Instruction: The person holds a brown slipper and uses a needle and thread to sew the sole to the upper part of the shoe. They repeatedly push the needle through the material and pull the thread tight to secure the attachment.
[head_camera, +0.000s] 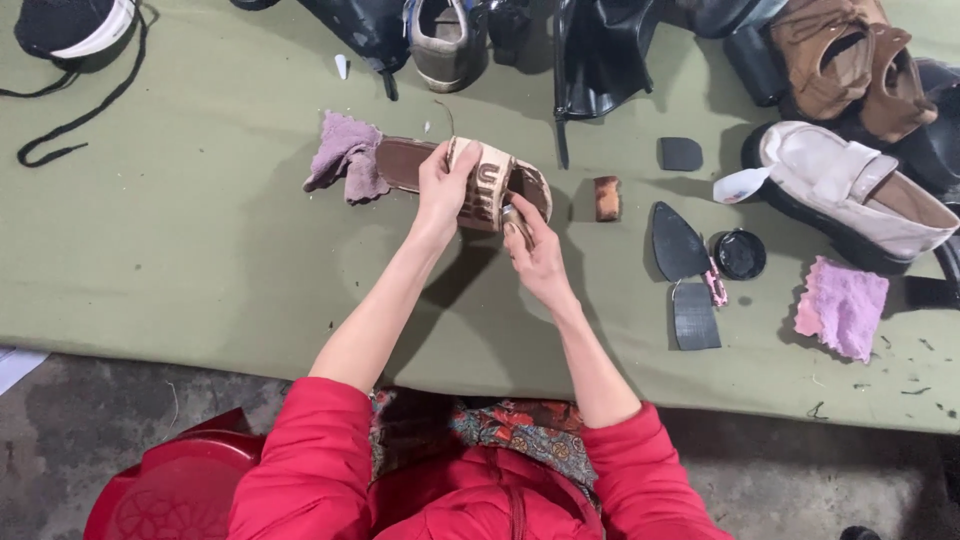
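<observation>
Person in a red jacket at the green-covered table (200, 250). Brown slide sandal (470, 180) sits mid-table, lifted slightly at the strap end, long axis running left-right.

Left hand (443, 190): fingers curled over the sandal's beige strap, gripping it from above.

Right hand (535, 255): fingers pinched narrow around a small object at the sandal's toe end, touching the sole edge. Can't tell what the object is, mostly hidden by the fingers.

Mauve rag (345, 157) bunched against the sandal's heel end, touching it.

Right of the sandal: small brown block (606, 198) just beside it, then a dark square patch (680, 154), a black pointed sole piece (677, 243), a ribbed black heel piece (695, 316), an open round tin (740, 254) of black polish. Pink cloth (842, 305) further right, near a cream loafer (850, 185).

Far edge: tan suede shoes (850, 60), black boots (600, 50), grey sneaker (445, 40). Black sneaker (70, 25) with loose laces at top left, well apart.

Red plastic stool (175, 485) on the floor, lower left.
</observation>
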